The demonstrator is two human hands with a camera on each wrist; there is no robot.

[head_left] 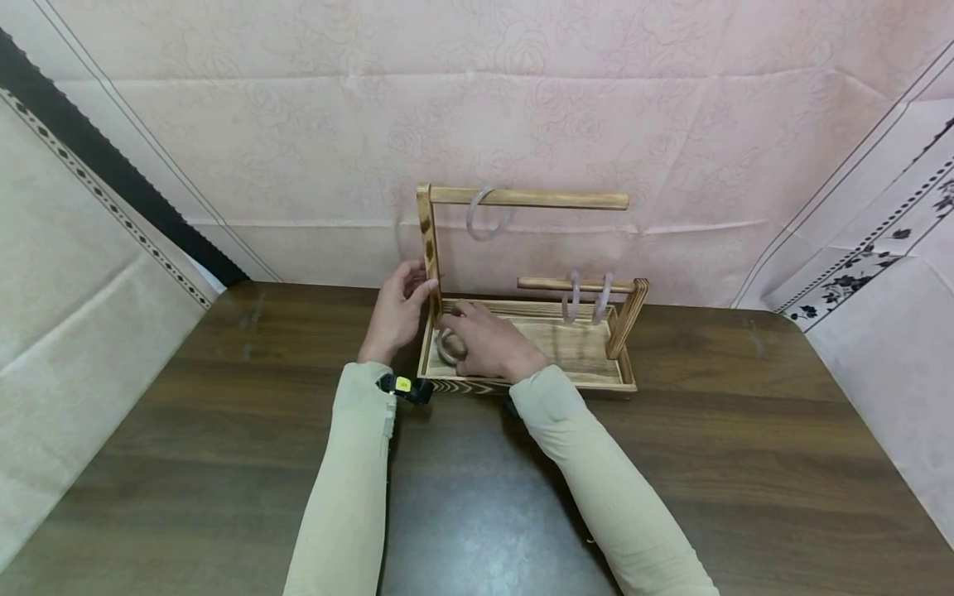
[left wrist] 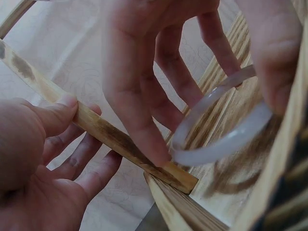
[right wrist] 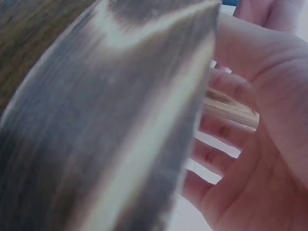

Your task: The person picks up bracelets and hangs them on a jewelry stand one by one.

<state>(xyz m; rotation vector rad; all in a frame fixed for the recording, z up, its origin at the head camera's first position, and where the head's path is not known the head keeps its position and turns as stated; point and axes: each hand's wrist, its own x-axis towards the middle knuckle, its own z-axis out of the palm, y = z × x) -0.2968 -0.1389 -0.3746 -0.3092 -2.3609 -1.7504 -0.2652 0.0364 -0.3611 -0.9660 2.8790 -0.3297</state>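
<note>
A wooden bangle stand with a tray base (head_left: 589,384) stands at the back of the table. My left hand (head_left: 396,313) pinches its tall left post (head_left: 428,232); in the left wrist view the thumb lies on one side and the fingers behind. My right hand (head_left: 492,339) reaches over the tray's left end and grips a pale translucent bangle (left wrist: 211,154), its thumb and fingers on opposite sides. The bangle is tilted, just above or touching the tray floor. One bangle (head_left: 472,219) hangs on the upper bar (head_left: 566,199). Two bangles (head_left: 575,296) hang on the lower bar (head_left: 538,283).
A short right post (head_left: 628,323) carries the lower bar. The dark wooden table (head_left: 224,430) extends on both sides and in front. Pale patterned cloth (head_left: 335,149) hangs behind the stand. In the right wrist view, the tray's blurred wall (right wrist: 110,120) covers much of the frame.
</note>
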